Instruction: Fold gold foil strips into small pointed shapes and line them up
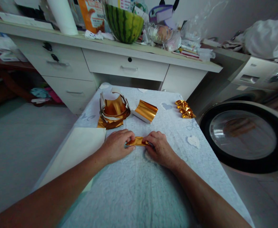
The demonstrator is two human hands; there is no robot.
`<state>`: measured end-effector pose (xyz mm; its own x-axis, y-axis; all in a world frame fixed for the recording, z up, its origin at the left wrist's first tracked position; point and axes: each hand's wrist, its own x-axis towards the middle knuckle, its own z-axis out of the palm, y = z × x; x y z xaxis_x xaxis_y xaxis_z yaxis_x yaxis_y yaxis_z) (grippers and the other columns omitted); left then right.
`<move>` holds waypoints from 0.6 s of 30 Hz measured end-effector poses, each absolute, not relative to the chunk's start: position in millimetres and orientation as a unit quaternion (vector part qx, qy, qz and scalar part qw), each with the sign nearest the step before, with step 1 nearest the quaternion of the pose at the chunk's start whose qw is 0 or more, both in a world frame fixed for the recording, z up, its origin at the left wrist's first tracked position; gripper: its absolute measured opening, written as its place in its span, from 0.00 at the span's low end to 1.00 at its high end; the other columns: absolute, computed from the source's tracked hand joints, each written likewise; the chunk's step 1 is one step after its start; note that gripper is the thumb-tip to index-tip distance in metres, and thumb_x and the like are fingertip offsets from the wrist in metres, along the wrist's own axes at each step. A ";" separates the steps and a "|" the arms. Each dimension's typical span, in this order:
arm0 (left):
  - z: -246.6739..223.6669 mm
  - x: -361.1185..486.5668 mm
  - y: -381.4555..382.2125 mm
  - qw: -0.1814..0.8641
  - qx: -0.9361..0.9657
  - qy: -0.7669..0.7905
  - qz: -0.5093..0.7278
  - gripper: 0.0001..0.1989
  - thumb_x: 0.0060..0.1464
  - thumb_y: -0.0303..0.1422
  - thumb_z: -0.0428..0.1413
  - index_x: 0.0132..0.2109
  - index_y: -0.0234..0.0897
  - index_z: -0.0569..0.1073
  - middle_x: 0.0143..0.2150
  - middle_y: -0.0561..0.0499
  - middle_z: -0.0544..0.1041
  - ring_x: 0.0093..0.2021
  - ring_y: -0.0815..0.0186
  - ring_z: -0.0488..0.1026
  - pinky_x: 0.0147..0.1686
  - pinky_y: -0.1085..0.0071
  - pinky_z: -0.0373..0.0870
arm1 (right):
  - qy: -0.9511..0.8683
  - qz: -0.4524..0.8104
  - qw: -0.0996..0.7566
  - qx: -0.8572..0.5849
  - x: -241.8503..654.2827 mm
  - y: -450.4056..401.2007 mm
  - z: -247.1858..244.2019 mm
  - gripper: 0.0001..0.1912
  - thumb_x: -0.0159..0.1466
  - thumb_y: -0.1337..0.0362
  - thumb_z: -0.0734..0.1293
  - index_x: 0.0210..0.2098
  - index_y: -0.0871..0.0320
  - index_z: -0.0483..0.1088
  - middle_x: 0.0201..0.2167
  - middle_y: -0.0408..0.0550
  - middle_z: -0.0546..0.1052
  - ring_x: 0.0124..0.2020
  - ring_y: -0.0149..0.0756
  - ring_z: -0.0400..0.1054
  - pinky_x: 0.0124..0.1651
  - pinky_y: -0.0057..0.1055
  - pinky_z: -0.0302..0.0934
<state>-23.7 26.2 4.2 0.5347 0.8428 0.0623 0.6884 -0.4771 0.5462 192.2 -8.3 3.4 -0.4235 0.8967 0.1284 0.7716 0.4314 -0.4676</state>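
Note:
Between my two hands a small folded strip of gold foil paper lies flat, close to the tabletop. My left hand is closed on its left end, thumb and fingers pressed together. The right end is pinched by my right hand, whose fingertips hide that edge. Just beyond the hands sits a curled gold foil sheet with a pale underside. Left of it is a pile of curled gold foil sheets. At the far right of the table several folded gold foil pieces stand in a row.
The table wears a pale blue patterned cloth, with cream paper sheets on its left side. Behind stands a white desk bearing a cut watermelon and plastic bags. To the right, a washing machine's round door hangs open beside the table.

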 end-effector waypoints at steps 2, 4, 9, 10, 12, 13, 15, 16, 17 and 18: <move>3.3 -23.5 25.6 0.229 0.843 0.457 0.165 0.07 0.49 0.32 0.59 0.38 0.40 0.70 0.36 0.53 0.73 0.38 0.63 0.70 0.39 0.68 0.65 | -0.826 0.174 0.196 -0.499 192.1 -7.1 1.1 0.12 0.65 0.69 0.63 0.46 0.55 0.73 0.40 0.48 0.73 0.43 0.38 0.63 0.47 0.36 0.51; 2.1 -24.4 25.8 0.226 0.844 0.456 0.169 0.07 0.50 0.33 0.58 0.39 0.40 0.71 0.37 0.52 0.72 0.38 0.63 0.70 0.39 0.68 0.65 | -0.826 0.178 0.208 -0.493 192.5 -6.2 0.3 0.11 0.65 0.68 0.63 0.45 0.56 0.73 0.39 0.47 0.73 0.42 0.38 0.64 0.48 0.36 0.52; 2.3 -27.8 27.1 0.252 0.839 0.441 0.196 0.06 0.56 0.34 0.55 0.41 0.40 0.72 0.38 0.52 0.74 0.37 0.65 0.71 0.37 0.70 0.65 | -0.823 0.187 0.223 -0.488 193.8 -4.8 0.6 0.09 0.65 0.68 0.62 0.43 0.58 0.73 0.36 0.48 0.74 0.41 0.38 0.66 0.48 0.35 0.55; 3.1 -28.0 27.2 0.260 0.836 0.441 0.198 0.06 0.57 0.34 0.54 0.41 0.40 0.73 0.38 0.52 0.74 0.37 0.65 0.71 0.37 0.71 0.65 | -0.822 0.188 0.227 -0.487 194.0 -4.6 0.5 0.09 0.65 0.68 0.62 0.42 0.58 0.73 0.36 0.48 0.74 0.41 0.37 0.66 0.48 0.35 0.55; 5.1 -27.7 27.2 0.274 0.831 0.441 0.201 0.07 0.59 0.33 0.52 0.41 0.39 0.73 0.38 0.51 0.75 0.37 0.65 0.71 0.36 0.71 0.65 | -0.821 0.192 0.235 -0.484 194.2 -4.6 0.3 0.09 0.65 0.69 0.62 0.42 0.58 0.73 0.36 0.48 0.75 0.41 0.37 0.66 0.48 0.35 0.56; 6.2 -27.2 26.9 0.278 0.829 0.440 0.205 0.07 0.59 0.33 0.51 0.41 0.38 0.73 0.38 0.51 0.75 0.37 0.65 0.72 0.36 0.71 0.65 | -0.819 0.194 0.239 -0.484 194.1 -4.6 0.5 0.09 0.65 0.69 0.62 0.42 0.58 0.73 0.36 0.48 0.75 0.41 0.37 0.67 0.48 0.34 0.57; 8.4 -25.8 25.9 0.283 0.826 0.437 0.216 0.08 0.60 0.32 0.50 0.40 0.38 0.74 0.38 0.51 0.76 0.38 0.65 0.72 0.38 0.70 0.65 | -0.815 0.198 0.244 -0.486 193.7 -5.1 1.6 0.09 0.65 0.69 0.61 0.42 0.59 0.73 0.36 0.48 0.76 0.40 0.36 0.68 0.48 0.34 0.58; 9.4 -25.1 25.3 0.284 0.825 0.435 0.223 0.08 0.60 0.32 0.50 0.40 0.38 0.74 0.37 0.51 0.76 0.39 0.65 0.72 0.38 0.70 0.66 | -0.812 0.200 0.247 -0.489 193.3 -5.4 2.4 0.09 0.65 0.69 0.61 0.42 0.59 0.73 0.36 0.48 0.76 0.40 0.36 0.68 0.48 0.34 0.59; 10.2 -24.4 24.6 0.284 0.825 0.433 0.228 0.08 0.61 0.32 0.50 0.39 0.37 0.74 0.37 0.50 0.76 0.39 0.64 0.72 0.39 0.69 0.66 | -0.809 0.203 0.250 -0.492 192.8 -5.7 3.4 0.10 0.65 0.69 0.61 0.41 0.59 0.73 0.36 0.48 0.77 0.40 0.36 0.68 0.48 0.33 0.59; 11.0 -23.8 23.9 0.282 0.825 0.432 0.231 0.09 0.61 0.32 0.49 0.39 0.37 0.74 0.37 0.50 0.76 0.39 0.64 0.72 0.39 0.69 0.66 | -0.805 0.206 0.251 -0.496 192.3 -6.0 4.4 0.10 0.65 0.69 0.61 0.41 0.58 0.73 0.36 0.47 0.77 0.40 0.36 0.69 0.47 0.33 0.59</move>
